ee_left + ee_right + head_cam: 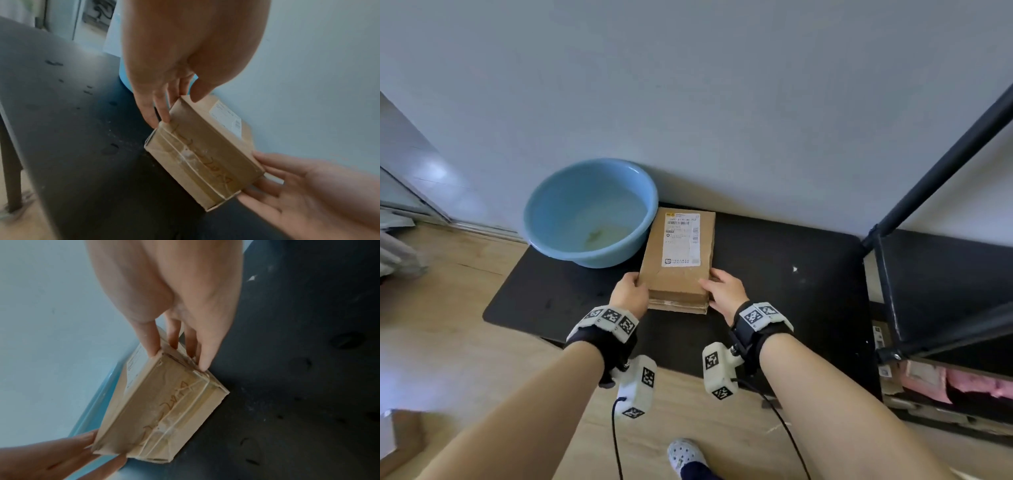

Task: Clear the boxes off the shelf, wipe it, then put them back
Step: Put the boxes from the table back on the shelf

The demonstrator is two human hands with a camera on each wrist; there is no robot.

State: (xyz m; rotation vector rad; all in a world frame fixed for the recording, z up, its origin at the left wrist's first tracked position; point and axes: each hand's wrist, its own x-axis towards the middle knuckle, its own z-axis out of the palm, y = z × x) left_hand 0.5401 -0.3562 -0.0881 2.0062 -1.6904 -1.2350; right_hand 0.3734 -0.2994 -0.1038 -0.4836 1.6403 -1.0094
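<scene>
A flat brown cardboard box point(678, 253) with a white shipping label lies lengthwise on the black table top point(774, 274), beside a blue basin point(589, 212). My left hand point(630, 291) grips its near left corner, thumb on top and fingers down the side. My right hand point(722, 289) grips the near right corner the same way. In the left wrist view the taped end of the box point(205, 154) faces the camera between the left hand point(179, 105) and the right hand point(287, 186). The right wrist view shows the box point(164, 402) pinched by the right hand point(179, 358). Whether the box is lifted I cannot tell.
The basin holds a little cloudy water and stands against the wall. A black metal shelf frame point(941, 164) rises at the right, with a dark shelf board point(945, 274) and cardboard boxes point(928, 383) below it. Another carton point(400, 438) sits on the wooden floor at lower left.
</scene>
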